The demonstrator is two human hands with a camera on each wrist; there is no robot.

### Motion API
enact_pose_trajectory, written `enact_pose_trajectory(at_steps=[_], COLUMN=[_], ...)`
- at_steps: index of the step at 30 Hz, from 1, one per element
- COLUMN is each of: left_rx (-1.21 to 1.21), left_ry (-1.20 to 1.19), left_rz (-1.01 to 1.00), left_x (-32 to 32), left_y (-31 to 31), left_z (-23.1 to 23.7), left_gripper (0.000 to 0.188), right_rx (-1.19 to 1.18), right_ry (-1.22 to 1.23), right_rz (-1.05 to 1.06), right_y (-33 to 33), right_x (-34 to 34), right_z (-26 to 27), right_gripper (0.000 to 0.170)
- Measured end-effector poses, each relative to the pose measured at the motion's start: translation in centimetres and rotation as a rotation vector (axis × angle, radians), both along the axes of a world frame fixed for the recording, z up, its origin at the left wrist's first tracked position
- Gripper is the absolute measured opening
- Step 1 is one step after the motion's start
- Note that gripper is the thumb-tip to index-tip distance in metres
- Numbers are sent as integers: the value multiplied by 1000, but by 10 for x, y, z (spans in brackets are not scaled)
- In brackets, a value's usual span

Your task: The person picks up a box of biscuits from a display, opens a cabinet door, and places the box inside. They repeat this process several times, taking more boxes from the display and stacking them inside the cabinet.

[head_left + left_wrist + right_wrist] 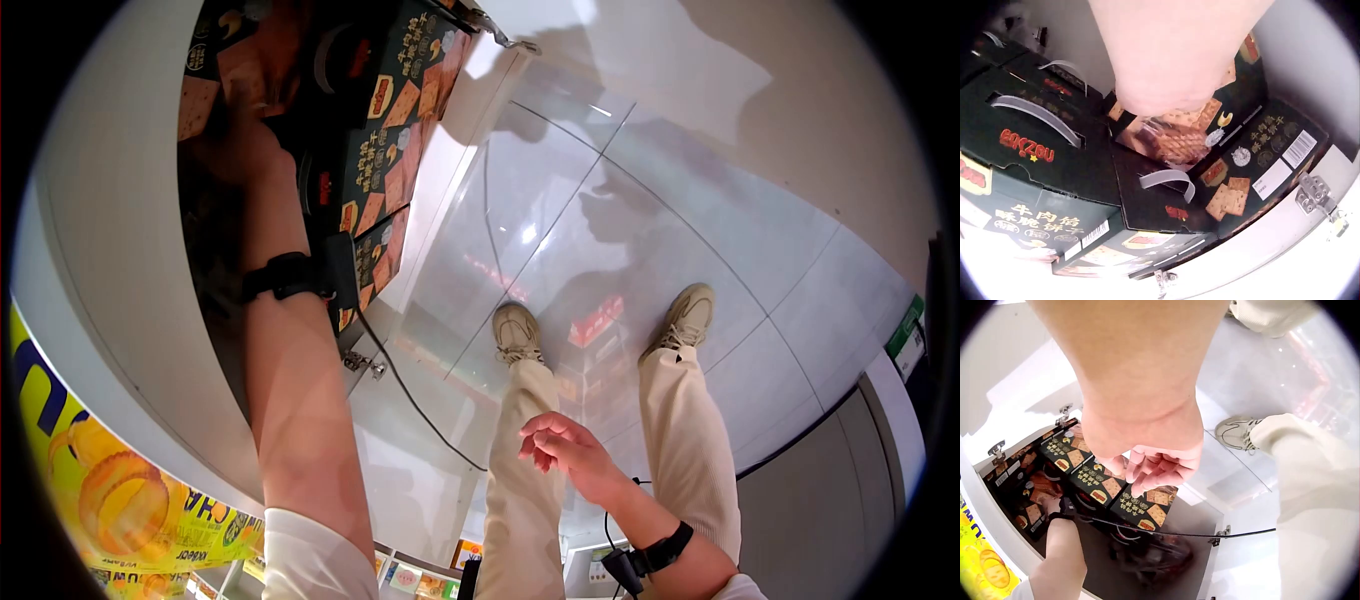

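My left hand [245, 145] reaches into a cabinet among dark green cracker boxes [375, 165]. In the left wrist view the heel of that hand [1169, 81] covers part of a box with a cracker picture [1179, 147], and its fingers are hidden. The right wrist view shows the left hand [1052, 505] against this box at the cabinet's far side; its grip cannot be made out. My right hand [568, 452] hangs in the air above my legs, fingers loosely curled and holding nothing. Seen from its own wrist, the right hand [1154, 450] is in front of several boxes.
Boxes with carrying handles [1038, 119] stand side by side in the cabinet. Metal hinges [1313, 194] line its edge. A black cable [405, 385] runs from the left wrist. Clear plastic wrapping [1157, 556] lies inside. Both shoes [517, 333] stand on the tiled floor [590, 240].
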State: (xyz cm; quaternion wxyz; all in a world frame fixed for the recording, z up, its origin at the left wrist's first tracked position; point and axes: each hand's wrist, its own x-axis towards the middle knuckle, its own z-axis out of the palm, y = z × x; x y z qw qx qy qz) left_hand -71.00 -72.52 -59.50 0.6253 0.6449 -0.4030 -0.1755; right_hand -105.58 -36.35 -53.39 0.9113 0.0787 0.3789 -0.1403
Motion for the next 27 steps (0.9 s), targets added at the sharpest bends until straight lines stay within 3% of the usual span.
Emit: enact_pose_trajectory(at_steps=[3,6,8,10,11,12,13,16,17,18,20,23,25,27], left_rx=[130,415,521,544,582,897,1050,1157,1266,1238,1319,1117,1390,1399], left_ry=[-134,-722,-963,-198,-38,12,-88,354,325,496,-38,-94,-122,-59], left_rz=[155,-45,-173,-111,-235,-293,-489,-841,-1012,-1048,-1251,-1159,-1085,-1019], left_x=[-5,-13,-20,-100,-113,-129,-131,-142,-140,-127,-140,-152,-163,-167], left_y=[17,68,129,182,213,233,257,328,344,393,366,359,352,358], left_z=[1,2,-4,46,62,90,108,155,168,144,230,314,374,395], left_gripper=[68,44,37,30,27,26,24,16,16,18,26,37,40,43], right_rx=[-24,-61,-113,-87,-117,-200,-285,-471,-577,-694,-912,-1046,-1102,-1109], right_ry=[27,111,167,254,266,322,383,405,417,454,524,549,492,470], right_rz=[18,30,30,33,38,112,186,267,353,476,672,801,876,935], right_y=[-1,2,6,-3,-12,-20,-29,-43,-45,-49,-57,-65,-66,-70], right_x=[-2,-12,-23,-40,-46,-55,-64,-95,-106,-119,-137,-154,-162,-168], right_z=[-2,-6,1,15,30,49,71,136,155,179,234,313,348,357], right_gripper=[23,22,22,22,22,21,21,22,23,24,25,27,29,30])
